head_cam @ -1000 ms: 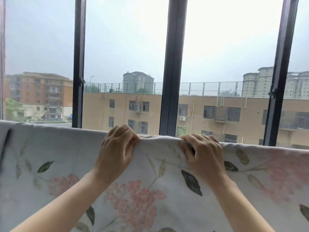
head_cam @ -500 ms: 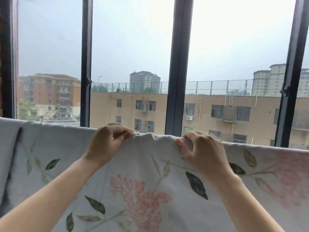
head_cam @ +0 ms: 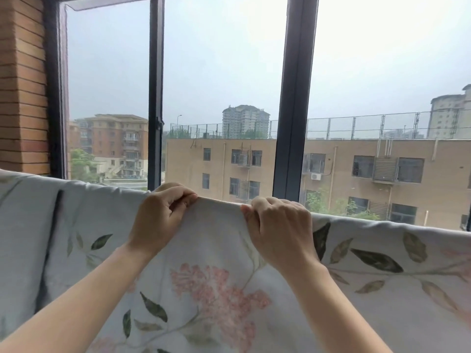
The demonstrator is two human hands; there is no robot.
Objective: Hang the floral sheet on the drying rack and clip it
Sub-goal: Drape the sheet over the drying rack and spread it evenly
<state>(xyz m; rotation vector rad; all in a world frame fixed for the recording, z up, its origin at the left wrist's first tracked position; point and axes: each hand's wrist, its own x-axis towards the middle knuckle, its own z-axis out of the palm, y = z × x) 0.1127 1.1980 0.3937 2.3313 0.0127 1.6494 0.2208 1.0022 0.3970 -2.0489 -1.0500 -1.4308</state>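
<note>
The floral sheet (head_cam: 219, 253), pale with pink blossoms and dark green leaves, hangs across the whole width of the view, folded over a rail that stays hidden beneath it. My left hand (head_cam: 159, 217) grips the sheet's top fold with curled fingers. A short span to the right, my right hand (head_cam: 279, 230) grips the same fold. The cloth between the two hands is pulled flat. No clip shows anywhere.
Directly behind the sheet stands a window with dark frame posts (head_cam: 295, 98). A brick wall (head_cam: 23, 85) fills the far left. Buildings lie outside beyond the glass.
The view has shifted left, bringing the brick wall into sight. Both hands keep their grip on the top fold, and the cloth between them has gone from bunched to flat.
</note>
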